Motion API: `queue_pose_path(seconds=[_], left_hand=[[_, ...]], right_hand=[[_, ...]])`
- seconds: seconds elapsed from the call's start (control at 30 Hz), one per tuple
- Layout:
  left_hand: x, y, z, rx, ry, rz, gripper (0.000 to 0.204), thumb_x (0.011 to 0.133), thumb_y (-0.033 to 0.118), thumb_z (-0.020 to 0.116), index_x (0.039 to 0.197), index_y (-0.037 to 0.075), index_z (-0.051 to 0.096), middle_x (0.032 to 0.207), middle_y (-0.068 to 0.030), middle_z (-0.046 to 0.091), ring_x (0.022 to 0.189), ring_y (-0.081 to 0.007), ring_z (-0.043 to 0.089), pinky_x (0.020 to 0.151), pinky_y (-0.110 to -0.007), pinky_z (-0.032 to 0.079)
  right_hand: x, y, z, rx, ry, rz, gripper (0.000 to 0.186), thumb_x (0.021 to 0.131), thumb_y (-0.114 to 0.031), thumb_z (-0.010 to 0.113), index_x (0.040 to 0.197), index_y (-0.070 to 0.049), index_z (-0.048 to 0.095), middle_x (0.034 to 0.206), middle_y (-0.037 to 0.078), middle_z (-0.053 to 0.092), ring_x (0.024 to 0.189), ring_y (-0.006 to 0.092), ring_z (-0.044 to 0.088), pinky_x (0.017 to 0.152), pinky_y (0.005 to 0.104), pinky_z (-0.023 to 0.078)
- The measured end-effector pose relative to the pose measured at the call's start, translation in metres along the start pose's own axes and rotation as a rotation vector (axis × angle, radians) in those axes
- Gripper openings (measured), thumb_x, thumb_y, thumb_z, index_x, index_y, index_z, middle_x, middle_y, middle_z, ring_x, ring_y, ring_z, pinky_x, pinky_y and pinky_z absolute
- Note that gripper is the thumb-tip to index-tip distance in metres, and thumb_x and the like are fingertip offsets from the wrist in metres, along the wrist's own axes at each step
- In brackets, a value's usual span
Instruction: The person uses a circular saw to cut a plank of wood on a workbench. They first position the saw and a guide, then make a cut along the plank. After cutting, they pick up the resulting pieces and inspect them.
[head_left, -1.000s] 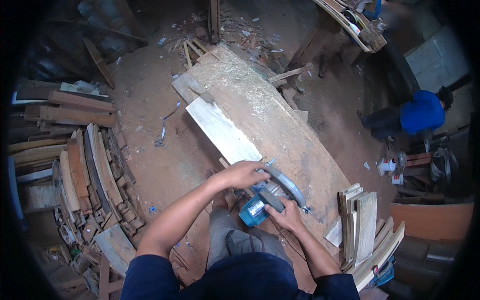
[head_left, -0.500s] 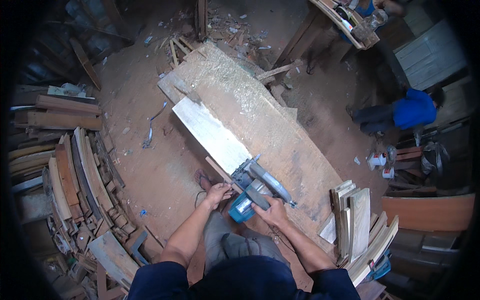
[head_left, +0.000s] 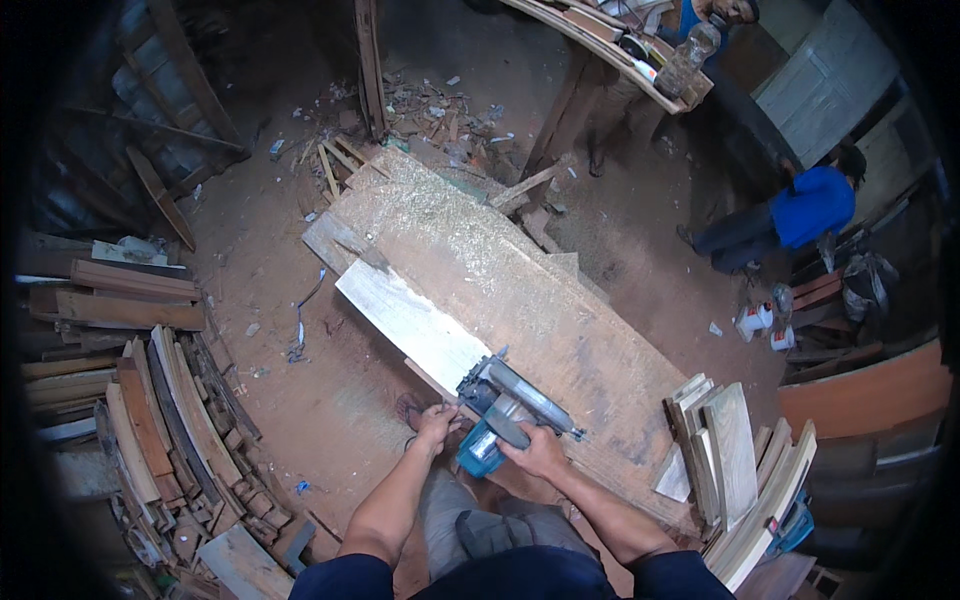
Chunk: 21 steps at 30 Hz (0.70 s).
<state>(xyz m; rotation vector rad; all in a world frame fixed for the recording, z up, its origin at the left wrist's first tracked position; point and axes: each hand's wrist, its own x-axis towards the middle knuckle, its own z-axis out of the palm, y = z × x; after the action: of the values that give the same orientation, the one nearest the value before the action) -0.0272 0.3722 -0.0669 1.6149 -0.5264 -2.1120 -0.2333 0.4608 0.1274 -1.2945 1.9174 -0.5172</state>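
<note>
A teal and grey circular saw [head_left: 484, 446] rests at the near end of a pale board [head_left: 415, 318], its base over the board. My right hand [head_left: 537, 452] is wrapped round the saw's rear handle. To the left of the saw, my left hand [head_left: 437, 425] is closed with its fingertips at a thin wooden strip [head_left: 425, 376], which lies along the board's left edge. The fingers partly hide the strip's near end. Under the board lies a wide, sawdust-covered wooden work surface [head_left: 560, 330]. The saw's blade cannot be seen.
Several upright planks [head_left: 728, 450] lean at the work surface's right end, near another teal tool [head_left: 793, 525]. Stacked timber [head_left: 150, 420] fills the left side. At the right, a person in blue [head_left: 812, 207] bends over. Another person stands behind a cluttered bench [head_left: 610, 45]. White tubs [head_left: 755, 320] sit on the floor.
The whole scene sits lower in the picture as my head view has shifted. The strip's far end lies closer to the board's edge. Both hands keep their holds.
</note>
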Motion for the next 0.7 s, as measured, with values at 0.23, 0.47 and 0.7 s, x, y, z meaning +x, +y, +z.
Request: queue_pose_path(seconds=[0.23,0.47,0.7], left_hand=[[0.012,-0.004,-0.009,0.031,0.023,0.082,0.016,0.097,0.018,0.065,0.103,0.003,0.060,0.099,-0.0070,0.066,0.092,-0.0180,0.066,0.083,-0.033,0.057],[0.016,0.005,-0.011,0.018,0.071,0.095,0.018,0.098,0.019,0.065,0.105,0.003,0.061,0.100,-0.0067,0.065,0.093,-0.0170,0.065,0.083,-0.032,0.056],[0.025,0.013,-0.021,0.023,0.096,0.109,0.026,0.097,0.020,0.067,0.109,-0.001,0.060,0.104,-0.0088,0.065,0.096,-0.0188,0.065,0.083,-0.033,0.056]], right_hand=[[0.009,0.015,0.013,-0.065,0.042,-0.063,0.044,0.080,-0.042,0.077,0.100,-0.002,0.073,0.084,0.025,0.071,0.080,0.0394,0.071,0.075,0.0449,0.056],[0.023,-0.003,0.015,0.055,0.038,-0.083,0.042,0.079,-0.040,0.076,0.098,-0.002,0.070,0.080,0.028,0.068,0.078,0.0456,0.067,0.072,0.0508,0.054],[0.035,-0.012,0.018,-0.007,-0.024,-0.065,0.041,0.082,-0.036,0.076,0.101,-0.001,0.071,0.085,0.024,0.070,0.081,0.0409,0.070,0.073,0.0447,0.055]])
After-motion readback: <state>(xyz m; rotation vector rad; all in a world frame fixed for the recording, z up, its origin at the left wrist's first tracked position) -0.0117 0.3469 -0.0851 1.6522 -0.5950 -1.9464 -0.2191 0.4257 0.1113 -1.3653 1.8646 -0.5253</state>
